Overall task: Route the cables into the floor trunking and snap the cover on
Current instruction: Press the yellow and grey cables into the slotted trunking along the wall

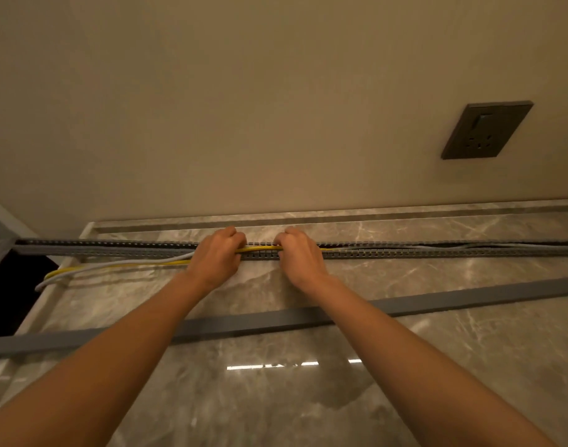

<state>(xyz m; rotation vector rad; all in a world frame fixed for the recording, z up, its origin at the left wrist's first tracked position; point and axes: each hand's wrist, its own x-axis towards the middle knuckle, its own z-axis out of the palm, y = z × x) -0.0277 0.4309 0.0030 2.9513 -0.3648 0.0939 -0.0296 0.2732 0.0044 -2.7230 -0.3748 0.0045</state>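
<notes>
A long grey slotted trunking [405,252] lies on the marble floor, parallel to the wall, with its top open. A yellow cable [260,249] runs along its top between my hands. My left hand [216,258] and my right hand [300,256] both grip that cable over the trunking's middle, fingers curled on it. Left of my hands, the yellow cable and a white cable [114,267] lie outside on the floor, curving toward the left edge. At the right, cables sit inside the channel. The grey cover strip [276,319] lies loose on the floor nearer to me, passing under both forearms.
A beige wall rises just behind the trunking, with a dark socket plate [486,130] at the upper right. The glossy marble floor [308,398] has a raised border along the wall. At the left the floor ends at a dark gap [8,295].
</notes>
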